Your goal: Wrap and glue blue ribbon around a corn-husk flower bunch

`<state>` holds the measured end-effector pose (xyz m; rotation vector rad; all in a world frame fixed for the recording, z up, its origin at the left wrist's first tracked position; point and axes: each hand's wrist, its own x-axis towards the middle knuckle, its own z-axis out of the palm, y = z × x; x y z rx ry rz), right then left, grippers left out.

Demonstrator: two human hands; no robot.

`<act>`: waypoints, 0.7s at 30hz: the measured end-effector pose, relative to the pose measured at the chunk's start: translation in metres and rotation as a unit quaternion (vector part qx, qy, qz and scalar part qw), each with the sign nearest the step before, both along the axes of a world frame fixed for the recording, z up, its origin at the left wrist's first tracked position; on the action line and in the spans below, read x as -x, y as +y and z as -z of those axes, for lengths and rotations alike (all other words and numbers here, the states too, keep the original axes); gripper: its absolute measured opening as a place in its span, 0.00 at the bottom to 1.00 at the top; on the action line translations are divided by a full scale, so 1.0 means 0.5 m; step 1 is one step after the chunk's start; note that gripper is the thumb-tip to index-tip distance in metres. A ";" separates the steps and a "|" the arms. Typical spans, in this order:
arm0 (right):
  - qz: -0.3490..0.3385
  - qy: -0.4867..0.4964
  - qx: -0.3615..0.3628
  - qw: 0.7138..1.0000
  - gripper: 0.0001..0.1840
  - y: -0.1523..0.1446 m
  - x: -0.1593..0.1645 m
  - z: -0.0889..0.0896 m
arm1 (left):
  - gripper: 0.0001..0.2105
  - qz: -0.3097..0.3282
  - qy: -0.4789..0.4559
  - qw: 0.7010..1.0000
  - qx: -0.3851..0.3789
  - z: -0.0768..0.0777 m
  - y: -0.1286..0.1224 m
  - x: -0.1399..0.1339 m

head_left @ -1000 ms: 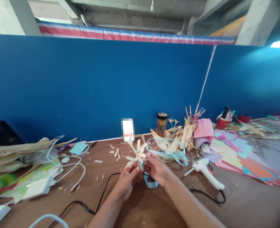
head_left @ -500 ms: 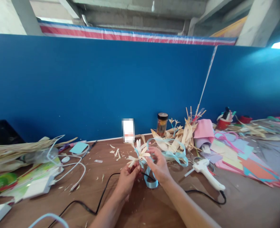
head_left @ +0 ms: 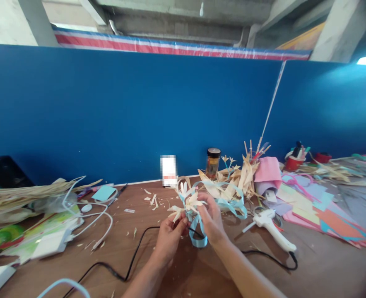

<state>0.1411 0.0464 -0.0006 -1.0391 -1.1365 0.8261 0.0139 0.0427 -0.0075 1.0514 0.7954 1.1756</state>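
Between my hands, above the brown table, is a bunch of cream dried-husk flowers (head_left: 191, 201) with pointed petals. Light blue ribbon (head_left: 201, 241) hangs in a loop below the flowers, and more of it curls off to the right. My left hand (head_left: 171, 234) pinches the bunch low down at its stem, where the ribbon passes. Against the right side of the petals is my right hand (head_left: 212, 217), fingers curled; its fingertips are partly hidden behind the flowers, so its exact hold is unclear.
A white glue gun (head_left: 274, 229) lies to the right, its black cord (head_left: 136, 252) crossing beneath my hands. Dried husks (head_left: 248, 176), a lidded jar (head_left: 213, 162) and coloured paper sheets (head_left: 332, 211) stand behind and right. White cables (head_left: 108, 219) lie left.
The flower bunch has turned a little and its blossoms lean more to the right. My right hand has shifted slightly right along the petals; my left hand keeps its pinch.
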 end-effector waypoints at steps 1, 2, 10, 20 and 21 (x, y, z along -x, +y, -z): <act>0.034 -0.029 -0.023 0.999 0.12 -0.005 -0.001 -0.005 | 0.10 -0.014 -0.002 1.000 0.012 0.002 0.002 0.002; 0.074 -0.072 -0.059 0.993 0.14 -0.009 -0.001 -0.011 | 0.10 -0.027 -0.007 0.999 0.025 0.006 0.005 0.004; 0.218 -0.356 -0.260 0.871 0.15 -0.024 0.000 -0.029 | 0.11 -0.008 -0.052 0.998 0.025 0.020 0.015 0.007; 0.258 -0.446 -0.256 0.818 0.14 -0.020 -0.015 -0.024 | 0.10 0.026 -0.014 1.000 -0.006 0.010 0.004 0.000; 0.259 -0.446 -0.255 0.818 0.13 -0.019 -0.015 -0.025 | 0.10 0.030 -0.011 0.999 -0.012 0.009 0.004 0.001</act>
